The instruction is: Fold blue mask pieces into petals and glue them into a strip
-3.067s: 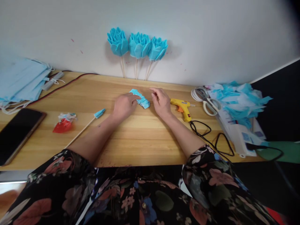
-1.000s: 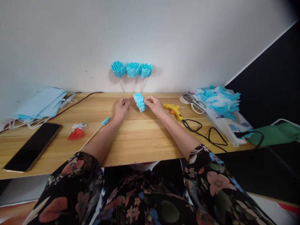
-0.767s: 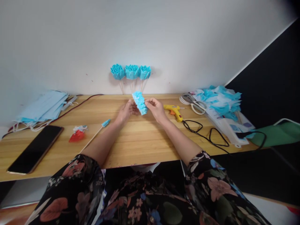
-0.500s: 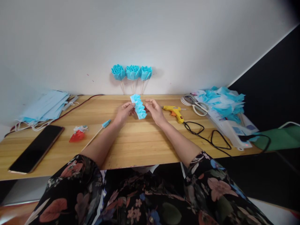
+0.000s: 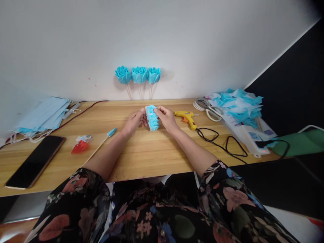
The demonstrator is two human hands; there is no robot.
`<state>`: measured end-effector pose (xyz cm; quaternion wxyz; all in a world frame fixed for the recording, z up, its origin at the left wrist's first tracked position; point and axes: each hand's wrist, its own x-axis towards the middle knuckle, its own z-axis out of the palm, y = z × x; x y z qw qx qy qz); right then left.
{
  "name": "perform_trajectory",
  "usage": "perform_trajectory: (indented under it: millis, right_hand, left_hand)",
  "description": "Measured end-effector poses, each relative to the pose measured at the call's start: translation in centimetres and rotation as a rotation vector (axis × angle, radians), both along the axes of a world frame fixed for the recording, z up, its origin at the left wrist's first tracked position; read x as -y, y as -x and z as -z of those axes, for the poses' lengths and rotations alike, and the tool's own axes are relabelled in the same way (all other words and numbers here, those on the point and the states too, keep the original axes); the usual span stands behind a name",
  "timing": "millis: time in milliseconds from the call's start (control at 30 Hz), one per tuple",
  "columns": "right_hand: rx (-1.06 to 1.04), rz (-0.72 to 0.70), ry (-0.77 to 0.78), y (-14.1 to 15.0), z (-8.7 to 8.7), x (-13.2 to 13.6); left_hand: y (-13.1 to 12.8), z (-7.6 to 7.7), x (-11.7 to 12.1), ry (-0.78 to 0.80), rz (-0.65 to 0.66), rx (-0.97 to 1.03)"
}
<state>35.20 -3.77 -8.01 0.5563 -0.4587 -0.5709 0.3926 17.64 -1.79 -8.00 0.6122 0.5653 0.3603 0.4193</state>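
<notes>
A pleated strip of light blue fabric [image 5: 153, 120] is held upright above the middle of the table, its folds stacked along its length. My left hand [image 5: 135, 122] pinches its left edge, fingertips partly hidden behind it. At the upper right edge, my right hand [image 5: 165, 118] is closed with thumb and fingers on the folds. Left of my left forearm lies a thin stick with a blue tip [image 5: 111, 132]. Three blue fabric flowers on sticks [image 5: 139, 75] lean against the wall behind my hands.
A yellow glue gun [image 5: 186, 118] with a black cord lies right of my hands. Scissors [image 5: 214, 113], blue and white scraps [image 5: 239, 104] and a power strip [image 5: 255, 145] are farther right. Leftward are face masks [image 5: 44, 113], a phone [image 5: 35, 162] and a small red item [image 5: 80, 146].
My right hand has moved onto the strip's upper right edge. The strip now stands straighter, where it was tilted before. The view has shifted slightly.
</notes>
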Motion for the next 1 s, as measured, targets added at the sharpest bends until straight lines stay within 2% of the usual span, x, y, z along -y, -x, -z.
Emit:
perform_trajectory:
  millis: [233, 433, 700, 900, 1000]
  right_hand:
    - [0.039, -0.047, 0.008, 0.36, 0.16, 0.28]
    - [0.042, -0.073, 0.006, 0.28, -0.16, 0.46]
    - [0.114, -0.031, -0.06, 0.47, -0.39, 0.65]
    - [0.018, -0.117, 0.056, 0.09, 0.1, 0.15]
    - [0.059, -0.143, 0.073, 0.07, 0.29, 0.16]
  left_hand:
    - [0.18, -0.01, -0.22, -0.104, -0.097, 0.016]
    - [0.02, 0.21, -0.09, -0.143, -0.066, -0.026]
    - [-0.05, 0.21, 0.07, -0.155, -0.055, -0.055]
    - [0.17, 0.16, -0.12, -0.147, -0.12, -0.03]
    - [0.17, 0.23, -0.21, -0.155, -0.13, -0.03]
